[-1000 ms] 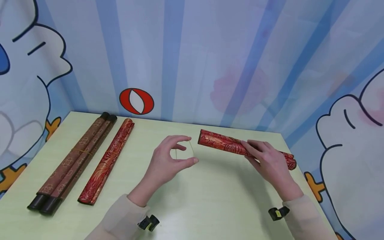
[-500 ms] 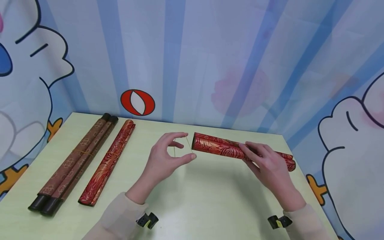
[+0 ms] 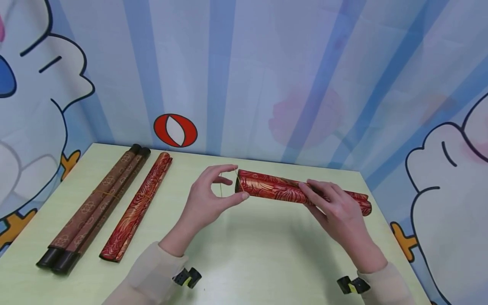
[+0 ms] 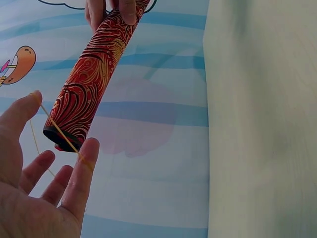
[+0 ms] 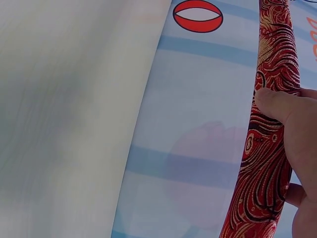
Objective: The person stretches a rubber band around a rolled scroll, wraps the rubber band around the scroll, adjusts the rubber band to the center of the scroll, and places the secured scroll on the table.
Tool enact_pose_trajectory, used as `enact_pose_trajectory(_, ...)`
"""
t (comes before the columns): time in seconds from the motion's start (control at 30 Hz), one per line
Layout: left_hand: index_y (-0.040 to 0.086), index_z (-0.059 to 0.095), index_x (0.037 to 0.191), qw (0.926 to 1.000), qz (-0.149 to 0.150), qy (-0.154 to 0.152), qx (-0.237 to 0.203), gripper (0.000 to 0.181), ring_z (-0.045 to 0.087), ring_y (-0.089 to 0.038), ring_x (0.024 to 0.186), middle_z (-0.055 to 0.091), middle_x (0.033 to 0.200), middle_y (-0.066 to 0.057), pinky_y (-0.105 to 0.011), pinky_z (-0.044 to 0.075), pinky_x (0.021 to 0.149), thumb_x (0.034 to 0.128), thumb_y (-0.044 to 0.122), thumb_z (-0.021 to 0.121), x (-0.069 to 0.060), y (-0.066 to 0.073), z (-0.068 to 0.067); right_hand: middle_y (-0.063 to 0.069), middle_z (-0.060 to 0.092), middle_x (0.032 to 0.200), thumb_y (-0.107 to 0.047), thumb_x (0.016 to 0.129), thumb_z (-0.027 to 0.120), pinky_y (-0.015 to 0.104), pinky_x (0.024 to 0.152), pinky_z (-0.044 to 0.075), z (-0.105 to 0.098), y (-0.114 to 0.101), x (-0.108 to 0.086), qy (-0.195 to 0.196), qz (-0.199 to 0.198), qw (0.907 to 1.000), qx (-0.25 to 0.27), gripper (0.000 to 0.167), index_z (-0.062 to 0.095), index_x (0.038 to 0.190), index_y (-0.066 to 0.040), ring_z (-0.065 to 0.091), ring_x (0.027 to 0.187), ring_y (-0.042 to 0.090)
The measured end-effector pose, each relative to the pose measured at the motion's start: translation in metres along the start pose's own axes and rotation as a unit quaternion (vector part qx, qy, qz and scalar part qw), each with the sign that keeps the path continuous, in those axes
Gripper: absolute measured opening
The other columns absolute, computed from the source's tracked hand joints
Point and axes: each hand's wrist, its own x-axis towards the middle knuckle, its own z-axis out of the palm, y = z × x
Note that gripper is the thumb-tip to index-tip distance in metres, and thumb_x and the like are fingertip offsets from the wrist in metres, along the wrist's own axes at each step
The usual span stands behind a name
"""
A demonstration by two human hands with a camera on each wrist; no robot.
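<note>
1. The red roll (image 3: 270, 187), patterned with gold and dark swirls, is held above the table, lying nearly crosswise, its dark-rimmed end towards the left hand (image 3: 206, 197).
2. The right hand (image 3: 339, 207) grips this roll towards its far end, thumb on one side and fingers on the other.
3. A thin elastic band (image 4: 60, 131) is stretched over the left hand's thumb and fingers, which are spread wide apart. One strand crosses the roll's end in the head and left wrist views; whether the end sits inside the loop, I cannot tell.
4. A second red roll (image 3: 136, 205) lies slantwise on the table (image 3: 259, 262), well apart from the hands on the left.
5. Just beyond it lies a pair of brown rolls (image 3: 89, 207), black at the ends, with a thin band around their middle.
6. Pale sleeves (image 3: 154, 267) cover both forearms, a small black device (image 3: 187, 278) at each wrist.
7. Behind stands a blue-striped backdrop (image 3: 248, 84) with cartoon figures.
</note>
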Motion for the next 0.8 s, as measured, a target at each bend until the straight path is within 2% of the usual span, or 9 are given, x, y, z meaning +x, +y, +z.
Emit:
enact_pose_trajectory(0.1, 0.024, 0.064, 0.146, 1.0000, -0.001, 0.001, 0.000, 0.066, 0.069, -0.024, 0.116, 0.059, 0.149, 0.000, -0.042, 0.063, 0.085, 0.0871, 0.033, 0.091, 0.000, 0.001, 0.000, 0.017, 0.070, 0.131, -0.015, 0.101, 0.077, 0.050, 0.077, 0.063, 0.000, -0.001, 0.001, -0.002, -0.001, 1.0000, 0.002, 0.045, 0.069, 0.144, -0.013, 0.071, 0.105, 0.036)
enact_pose_trajectory(0.17, 0.023, 0.064, 0.146, 1.0000, -0.002, 0.000, -0.002, 0.065, 0.068, -0.027, 0.118, 0.059, 0.149, -0.001, -0.041, 0.063, 0.084, 0.0874, 0.032, 0.091, 0.000, 0.001, 0.000, 0.016, 0.070, 0.131, -0.021, 0.107, 0.069, 0.050, 0.077, 0.063, -0.001, -0.002, 0.002, -0.003, -0.002, 1.0000, 0.002, 0.039, 0.069, 0.145, -0.013, 0.070, 0.106, 0.036)
enact_pose_trajectory(0.23, 0.022, 0.064, 0.146, 1.0000, -0.001, 0.000, -0.003, 0.065, 0.068, -0.028, 0.118, 0.059, 0.149, -0.002, -0.040, 0.063, 0.082, 0.0878, 0.032, 0.090, 0.001, 0.001, 0.000, 0.016, 0.070, 0.131, -0.032, 0.113, 0.053, 0.050, 0.077, 0.063, -0.001, -0.004, 0.003, -0.002, -0.004, 1.0000, 0.002, 0.040, 0.069, 0.145, -0.013, 0.070, 0.106, 0.036)
enact_pose_trajectory(0.33, 0.020, 0.064, 0.146, 1.0000, 0.000, 0.000, -0.008, 0.064, 0.067, -0.029, 0.118, 0.059, 0.149, -0.003, -0.038, 0.063, 0.079, 0.0881, 0.030, 0.090, 0.001, 0.001, 0.001, 0.017, 0.070, 0.130, -0.034, 0.114, 0.051, 0.049, 0.075, 0.063, -0.001, -0.006, 0.005, 0.007, -0.010, 0.9999, 0.006, 0.041, 0.068, 0.145, -0.014, 0.071, 0.104, 0.036)
enact_pose_trajectory(0.37, 0.020, 0.064, 0.145, 1.0000, 0.000, 0.001, -0.009, 0.064, 0.067, -0.028, 0.118, 0.059, 0.149, -0.002, -0.038, 0.063, 0.079, 0.0880, 0.030, 0.090, 0.001, 0.001, 0.001, 0.017, 0.070, 0.130, -0.037, 0.114, 0.045, 0.049, 0.075, 0.063, -0.001, -0.007, 0.006, 0.008, -0.011, 0.9999, 0.007, 0.045, 0.068, 0.146, -0.014, 0.071, 0.104, 0.036)
enact_pose_trajectory(0.6, 0.020, 0.065, 0.142, 0.9998, -0.009, 0.004, -0.016, 0.060, 0.063, -0.027, 0.121, 0.060, 0.145, -0.001, -0.038, 0.063, 0.077, 0.0877, 0.030, 0.090, 0.001, 0.002, 0.001, 0.017, 0.070, 0.132, -0.031, 0.112, 0.053, 0.049, 0.078, 0.064, -0.001, -0.010, 0.008, -0.002, -0.012, 0.9998, 0.013, 0.041, 0.067, 0.147, -0.014, 0.071, 0.107, 0.036)
enact_pose_trajectory(0.67, 0.019, 0.064, 0.140, 0.9997, -0.013, 0.004, -0.018, 0.060, 0.062, -0.028, 0.122, 0.060, 0.144, -0.002, -0.038, 0.063, 0.077, 0.0877, 0.029, 0.090, 0.001, 0.003, 0.001, 0.016, 0.070, 0.131, -0.024, 0.109, 0.063, 0.049, 0.078, 0.063, -0.001, -0.011, 0.008, -0.003, -0.012, 0.9998, 0.015, 0.038, 0.068, 0.146, -0.014, 0.071, 0.107, 0.036)
enact_pose_trajectory(0.73, 0.019, 0.064, 0.139, 0.9997, -0.018, 0.003, -0.020, 0.059, 0.062, -0.028, 0.122, 0.060, 0.143, -0.002, -0.038, 0.063, 0.077, 0.0877, 0.029, 0.090, 0.001, 0.003, 0.002, 0.016, 0.070, 0.131, -0.014, 0.102, 0.075, 0.049, 0.077, 0.063, -0.001, -0.012, 0.008, -0.004, -0.012, 0.9998, 0.015, 0.045, 0.068, 0.146, -0.014, 0.070, 0.106, 0.035)
enact_pose_trajectory(0.8, 0.019, 0.064, 0.139, 0.9996, -0.021, 0.002, -0.020, 0.059, 0.061, -0.028, 0.122, 0.061, 0.142, -0.002, -0.038, 0.063, 0.076, 0.0877, 0.029, 0.090, 0.001, 0.003, 0.002, 0.016, 0.070, 0.131, -0.005, 0.090, 0.084, 0.049, 0.076, 0.063, 0.000, -0.012, 0.008, -0.002, -0.012, 0.9998, 0.014, 0.059, 0.068, 0.146, -0.014, 0.071, 0.105, 0.035)
